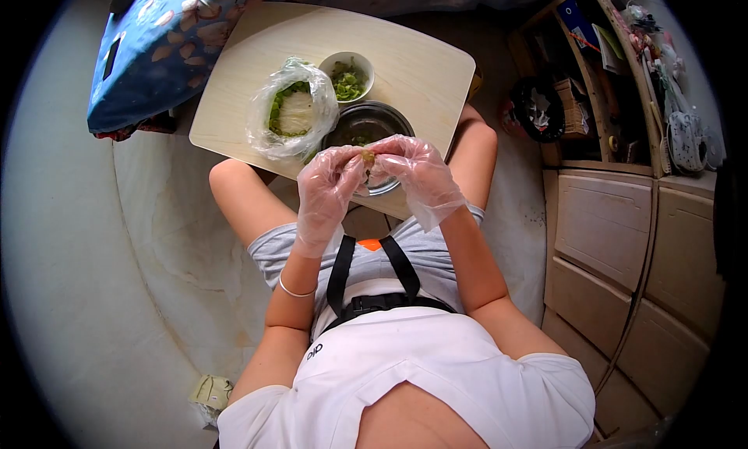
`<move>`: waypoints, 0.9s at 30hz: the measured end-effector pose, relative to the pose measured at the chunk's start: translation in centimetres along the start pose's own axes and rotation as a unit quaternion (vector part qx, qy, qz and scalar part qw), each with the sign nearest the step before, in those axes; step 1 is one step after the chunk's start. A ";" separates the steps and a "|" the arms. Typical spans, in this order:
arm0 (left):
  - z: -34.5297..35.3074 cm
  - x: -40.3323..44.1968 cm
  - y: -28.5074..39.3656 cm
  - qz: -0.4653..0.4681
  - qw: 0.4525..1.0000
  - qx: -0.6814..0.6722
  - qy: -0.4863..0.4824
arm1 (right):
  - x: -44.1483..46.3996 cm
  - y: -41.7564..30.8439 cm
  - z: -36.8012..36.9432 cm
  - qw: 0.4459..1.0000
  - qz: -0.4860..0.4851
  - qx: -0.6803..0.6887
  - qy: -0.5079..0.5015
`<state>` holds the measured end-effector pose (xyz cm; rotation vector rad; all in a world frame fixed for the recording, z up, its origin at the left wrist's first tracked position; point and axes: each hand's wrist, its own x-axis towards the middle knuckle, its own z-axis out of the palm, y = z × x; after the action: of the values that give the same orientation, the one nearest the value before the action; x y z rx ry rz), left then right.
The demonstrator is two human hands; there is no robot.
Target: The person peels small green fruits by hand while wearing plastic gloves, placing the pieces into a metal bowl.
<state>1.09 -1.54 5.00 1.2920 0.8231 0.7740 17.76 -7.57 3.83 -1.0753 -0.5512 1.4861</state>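
Both of my hands wear thin clear plastic gloves and meet over the near rim of a metal bowl [404, 123]. My left hand [331, 185] and my right hand [414, 172] pinch a small yellow-green piece of vegetable [368, 158] between their fingertips. Its exact kind is too small to make out. Behind my left hand, an open clear plastic bag [322, 92] holds leafy greens [275, 112] around a pale middle. A white bowl [369, 68] with chopped-looking green leaves [347, 84] stands just beyond the metal bowl, whose contents are mostly dark and unclear.
Everything stands on a low pale table [226, 98] between my knees. To the right are a bin with a black liner [555, 110], wooden shelves [592, 51] and drawers [604, 215]. Blue floral fabric [156, 59] hangs at the back left. A small package [210, 394] lies on the floor.
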 end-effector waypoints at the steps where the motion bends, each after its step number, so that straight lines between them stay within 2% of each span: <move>1: 0.0 0.0 0.0 0.001 1.000 -0.024 0.000 | 0.0 0.0 0.1 1.000 0.002 0.004 0.005; 5: 0.2 0.0 0.3 -0.013 0.999 -0.031 0.007 | -0.4 -0.6 0.8 0.999 -0.010 -0.040 0.023; 8: 0.1 0.1 0.2 0.008 0.999 0.039 0.006 | -0.4 -0.1 1.0 0.999 -0.035 -0.028 0.031; 10: -0.3 0.4 0.3 0.117 0.972 0.205 -0.005 | -0.3 0.2 1.1 0.995 -0.040 -0.078 0.054; 11: -0.3 0.5 0.4 0.117 0.972 0.205 -0.005 | -0.3 0.2 1.1 0.988 -0.044 -0.128 0.076; 13: -0.4 0.6 0.5 0.197 0.935 0.295 -0.019 | -0.1 0.3 0.9 0.983 -0.053 -0.162 0.069; 14: -0.4 0.6 0.5 0.197 0.935 0.295 -0.018 | -0.1 0.3 0.9 0.977 -0.061 -0.196 0.062; 20: -0.5 0.6 0.1 0.211 0.937 0.276 -0.018 | 0.2 1.0 0.8 0.998 -0.041 -0.033 0.043; 23: -0.4 0.4 0.3 0.163 0.959 0.229 -0.038 | 0.2 1.1 0.4 0.999 -0.036 -0.021 0.024; 25: -0.1 0.1 0.2 -0.001 0.999 -0.008 -0.041 | 0.1 1.0 0.4 0.999 -0.035 -0.020 0.024; 27: -0.1 0.1 0.1 -0.006 0.998 -0.029 -0.047 | 0.1 1.1 0.4 0.999 -0.034 -0.020 0.022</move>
<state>1.05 -1.37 5.12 1.2621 0.7274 0.7179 16.90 -7.67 3.12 -1.1077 -0.5837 1.3934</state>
